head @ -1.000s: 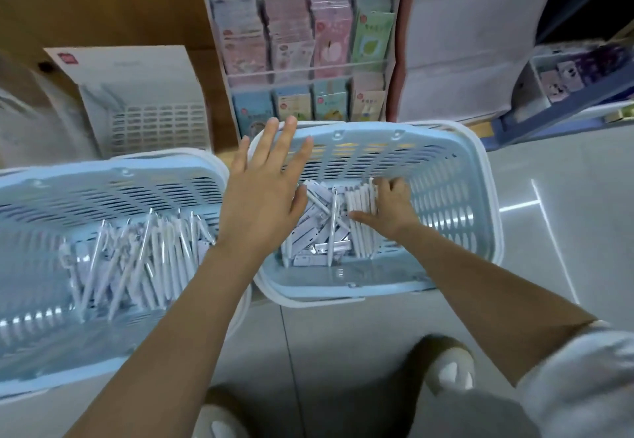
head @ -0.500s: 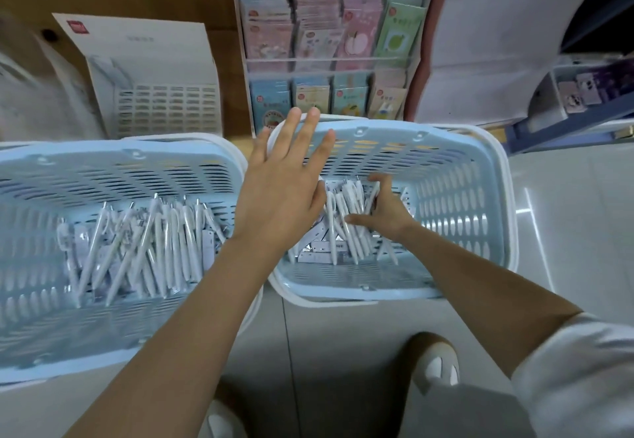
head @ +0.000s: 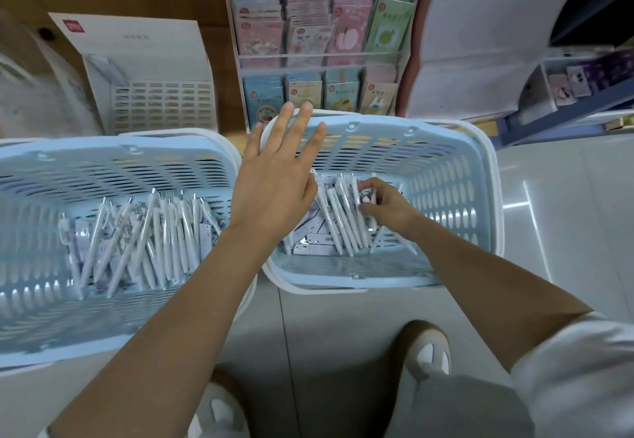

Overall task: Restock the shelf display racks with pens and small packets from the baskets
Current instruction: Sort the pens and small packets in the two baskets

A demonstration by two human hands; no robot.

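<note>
The left hand (head: 278, 180) hovers flat, fingers straight toward 12 o'clock, above the right basket (head: 453, 197) at its 9 o'clock rim. The right hand (head: 389, 206) curls around white pens (head: 339, 225) inside it, their long axes running roughly 12-to-6.

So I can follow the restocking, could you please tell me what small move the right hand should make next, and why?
Probably tighten the right hand on the bunch of white pens and lift it out of the right basket. Its fingers curl over those pens; the left hand hovers open above the rim, holding nothing.
</note>
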